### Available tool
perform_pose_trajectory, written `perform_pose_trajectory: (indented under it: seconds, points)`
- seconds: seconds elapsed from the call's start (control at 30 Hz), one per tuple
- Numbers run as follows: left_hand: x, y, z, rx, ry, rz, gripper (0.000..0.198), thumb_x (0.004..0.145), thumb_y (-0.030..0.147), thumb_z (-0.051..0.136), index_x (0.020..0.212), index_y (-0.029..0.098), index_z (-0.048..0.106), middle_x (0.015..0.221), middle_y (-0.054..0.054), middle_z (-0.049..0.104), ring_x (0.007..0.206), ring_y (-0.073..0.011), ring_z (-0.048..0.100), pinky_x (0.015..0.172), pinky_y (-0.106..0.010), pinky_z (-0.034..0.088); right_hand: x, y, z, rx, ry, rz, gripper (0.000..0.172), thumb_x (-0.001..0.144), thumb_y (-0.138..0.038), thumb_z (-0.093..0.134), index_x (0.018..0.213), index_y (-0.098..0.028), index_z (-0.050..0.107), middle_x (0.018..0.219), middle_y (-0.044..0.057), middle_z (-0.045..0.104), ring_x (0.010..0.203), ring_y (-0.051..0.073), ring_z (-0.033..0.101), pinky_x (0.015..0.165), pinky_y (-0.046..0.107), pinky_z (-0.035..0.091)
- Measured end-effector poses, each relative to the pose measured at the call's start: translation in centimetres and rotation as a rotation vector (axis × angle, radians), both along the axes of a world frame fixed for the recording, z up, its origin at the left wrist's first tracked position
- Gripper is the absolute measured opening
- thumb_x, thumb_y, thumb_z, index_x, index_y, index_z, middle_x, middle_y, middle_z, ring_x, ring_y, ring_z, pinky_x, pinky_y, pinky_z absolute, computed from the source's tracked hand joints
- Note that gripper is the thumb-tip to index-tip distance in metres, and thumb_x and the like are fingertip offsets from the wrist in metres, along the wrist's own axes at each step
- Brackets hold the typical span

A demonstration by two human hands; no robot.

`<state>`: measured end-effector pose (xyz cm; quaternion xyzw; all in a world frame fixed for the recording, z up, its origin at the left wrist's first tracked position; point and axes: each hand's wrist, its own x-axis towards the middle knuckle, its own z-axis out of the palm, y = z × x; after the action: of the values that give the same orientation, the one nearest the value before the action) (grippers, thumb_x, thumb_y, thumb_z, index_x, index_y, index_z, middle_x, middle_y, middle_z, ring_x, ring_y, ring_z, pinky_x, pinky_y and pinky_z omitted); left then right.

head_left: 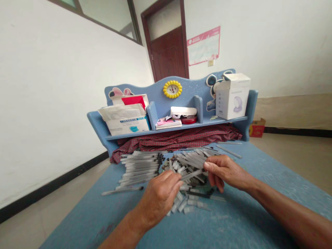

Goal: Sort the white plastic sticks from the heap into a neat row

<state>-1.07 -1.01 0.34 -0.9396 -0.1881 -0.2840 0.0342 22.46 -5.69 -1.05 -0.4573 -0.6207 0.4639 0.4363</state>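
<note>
My right hand (pixel 225 171) is closed in a pinch, thumb against fingers, on a translucent pen barrel (pixel 192 174). The other end of that barrel meets the fingertips of my left hand (pixel 162 190), whose fingers are drawn together; the exact grip is partly hidden behind them. Around and beneath both hands lies a heap of loose frosted barrels (pixel 192 159). Nearer to me are short clear caps (pixel 183 203) and a black pen piece (pixel 199 194). Left of the heap, barrels with dark ends (pixel 141 169) lie in a row side by side.
The blue table (pixel 85 218) has a shelf at its back. A mask box (pixel 127 125), notebooks (pixel 168 123), a red round tin (pixel 189 119) and a white box (pixel 232 98) stand on it. Bunched checked cloth (pixel 181 137) lies under the shelf. One single pen (pixel 121 191) lies apart at left.
</note>
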Motion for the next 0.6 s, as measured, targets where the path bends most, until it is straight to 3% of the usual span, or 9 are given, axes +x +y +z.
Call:
perform_pose_trajectory:
  seconds: [0.13, 0.33, 0.5, 0.6]
  points:
    - [-0.11, 0.03, -0.21, 0.031, -0.01, -0.004, 0.017, 0.091, 0.016, 0.042, 0.093, 0.013, 0.059, 0.074, -0.004, 0.057, 0.068, -0.0152, 0.054, 0.059, -0.024, 0.042, -0.24, 0.1, -0.3, -0.029, -0.008, -0.008, 0.039, 0.078, -0.053, 0.057, 0.067, -0.017, 0.047, 0.048, -0.002, 0.059, 0.03, 0.007, 0.048, 0.029, 0.015, 0.03]
    - [-0.15, -0.1, -0.32, 0.034, -0.024, 0.0, 0.016, 0.09, 0.016, 0.043, 0.094, 0.013, 0.058, 0.076, -0.005, 0.058, 0.07, -0.0158, 0.055, 0.061, -0.025, 0.044, -0.27, 0.04, 0.04, -0.041, 0.109, 0.07, 0.04, 0.074, -0.047, 0.066, 0.094, -0.019, 0.046, 0.056, -0.004, 0.063, 0.033, 0.008, 0.052, 0.031, 0.015, 0.036]
    - [-0.01, -0.12, -0.53, 0.045, -0.034, -0.004, 0.015, 0.091, 0.016, 0.043, 0.093, 0.014, 0.058, 0.075, -0.004, 0.058, 0.07, -0.0155, 0.056, 0.062, -0.025, 0.044, -0.33, 0.12, -0.13, -0.052, 0.007, 0.032, 0.04, 0.081, -0.054, 0.052, 0.07, -0.017, 0.047, 0.047, -0.002, 0.058, 0.029, 0.006, 0.048, 0.028, 0.014, 0.03]
    - [0.06, -0.05, -0.61, 0.047, -0.026, -0.005, 0.016, 0.091, 0.016, 0.042, 0.094, 0.014, 0.058, 0.076, -0.004, 0.058, 0.07, -0.0152, 0.056, 0.063, -0.025, 0.045, -0.35, 0.13, -0.09, -0.056, 0.07, 0.054, 0.037, 0.076, -0.051, 0.061, 0.079, -0.017, 0.047, 0.054, -0.003, 0.061, 0.032, 0.007, 0.051, 0.031, 0.014, 0.034]
